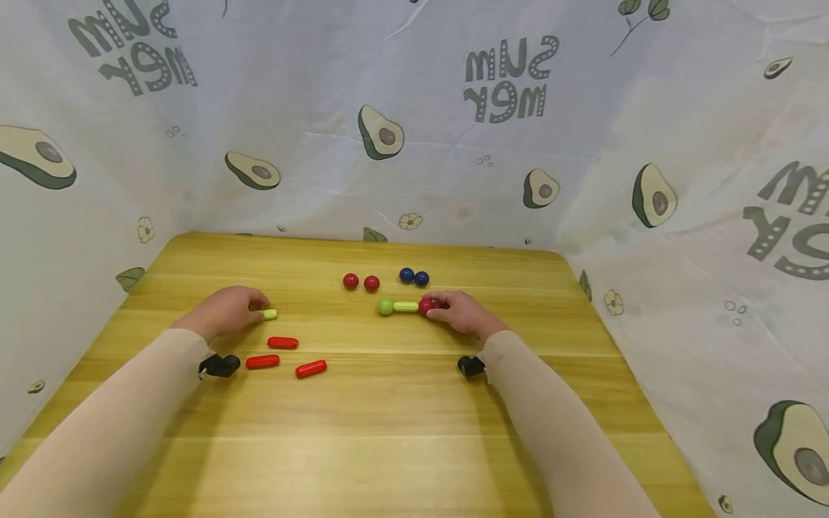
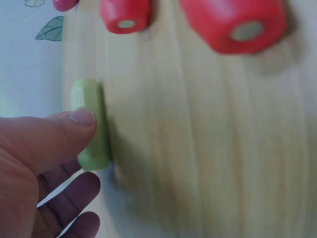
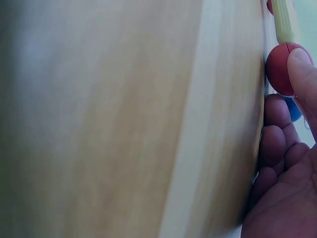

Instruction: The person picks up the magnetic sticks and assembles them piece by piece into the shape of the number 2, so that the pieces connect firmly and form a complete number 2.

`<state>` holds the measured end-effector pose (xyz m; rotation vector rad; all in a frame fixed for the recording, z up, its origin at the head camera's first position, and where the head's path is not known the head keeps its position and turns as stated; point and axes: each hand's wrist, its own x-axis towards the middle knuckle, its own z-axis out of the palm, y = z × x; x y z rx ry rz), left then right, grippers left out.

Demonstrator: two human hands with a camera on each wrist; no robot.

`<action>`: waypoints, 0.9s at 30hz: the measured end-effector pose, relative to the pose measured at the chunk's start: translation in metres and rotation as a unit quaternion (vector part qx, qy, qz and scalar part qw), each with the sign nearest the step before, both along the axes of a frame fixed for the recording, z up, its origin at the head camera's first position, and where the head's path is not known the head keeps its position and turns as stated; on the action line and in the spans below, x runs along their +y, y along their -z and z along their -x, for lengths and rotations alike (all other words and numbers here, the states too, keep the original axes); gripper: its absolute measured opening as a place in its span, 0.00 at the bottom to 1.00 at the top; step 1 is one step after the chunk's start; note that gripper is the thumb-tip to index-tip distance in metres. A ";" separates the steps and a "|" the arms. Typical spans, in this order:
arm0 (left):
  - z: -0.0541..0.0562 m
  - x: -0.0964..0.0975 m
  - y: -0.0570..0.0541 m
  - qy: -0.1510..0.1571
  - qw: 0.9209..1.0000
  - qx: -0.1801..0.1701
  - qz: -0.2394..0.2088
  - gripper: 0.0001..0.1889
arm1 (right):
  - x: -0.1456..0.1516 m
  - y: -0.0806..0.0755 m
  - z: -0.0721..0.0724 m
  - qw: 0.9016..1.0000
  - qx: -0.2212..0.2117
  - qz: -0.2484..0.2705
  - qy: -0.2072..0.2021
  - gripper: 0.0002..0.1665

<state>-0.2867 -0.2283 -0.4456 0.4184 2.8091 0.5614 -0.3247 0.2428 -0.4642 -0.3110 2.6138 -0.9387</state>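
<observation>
On the left of the table, my left hand [image 1: 234,311] pinches a yellow-green magnetic rod [image 2: 91,136] between thumb and fingers, close over the wood. My right hand [image 1: 461,314] holds a red ball [image 3: 282,69] between thumb and fingertips. That ball sits at the right end of a second yellow-green rod [image 1: 406,306], whose left end meets a light green ball [image 1: 385,306]. Nearest to my left hand lie three red rods, one at the top [image 1: 283,342], one at the left [image 1: 262,361] and one at the right [image 1: 311,369].
Two red balls [image 1: 350,281] and two dark blue balls [image 1: 422,278] sit farther back on the wooden table [image 1: 363,446]. A white cloth [image 1: 311,194] printed with avocados hangs behind and beside the table. Each wrist carries a small black camera [image 1: 220,365].
</observation>
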 end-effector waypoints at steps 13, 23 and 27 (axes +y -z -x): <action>-0.003 0.007 0.005 -0.004 1.000 0.013 -0.002 0.15 | 0.001 0.001 -0.002 1.000 -0.013 0.017 0.004 0.29; -0.006 0.036 0.003 -0.016 0.999 0.005 -0.043 0.19 | 0.004 0.001 -0.002 1.000 -0.010 -0.002 0.002 0.28; -0.005 0.055 0.003 -0.025 0.996 -0.005 -0.081 0.20 | 0.004 0.001 -0.001 1.000 -0.009 -0.008 0.005 0.27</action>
